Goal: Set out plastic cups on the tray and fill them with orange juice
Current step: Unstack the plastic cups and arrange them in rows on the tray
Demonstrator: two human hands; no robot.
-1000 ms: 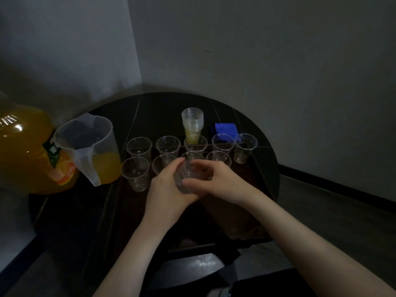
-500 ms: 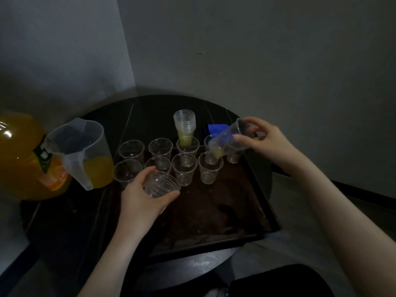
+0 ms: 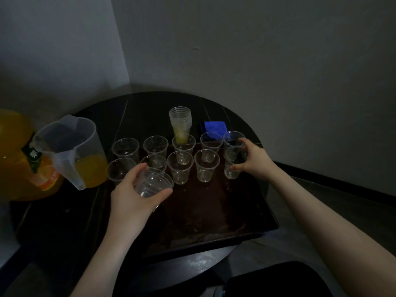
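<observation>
A dark tray (image 3: pixel 214 236) lies on a round black table, with several clear plastic cups standing in two rows along its far edge. My left hand (image 3: pixel 132 200) grips a small nested stack of clear cups (image 3: pixel 153 183), tilted, above the tray's left part. My right hand (image 3: pixel 255 159) holds one clear cup (image 3: pixel 232 162) upright at the right end of the front row, its base on the tray. A taller stack of cups (image 3: pixel 180 123) with some juice at its bottom stands behind the rows.
A clear plastic jug (image 3: pixel 70 151) with a little orange juice stands left of the tray. A big orange juice bottle (image 3: pixel 19 159) sits at the far left. Behind the cups lies a blue cloth (image 3: pixel 214 127). Walls close the corner behind the table.
My right hand has brought its cup down from a tilted hold in the air and set it upright at the front row's right end. My left hand has barely moved.
</observation>
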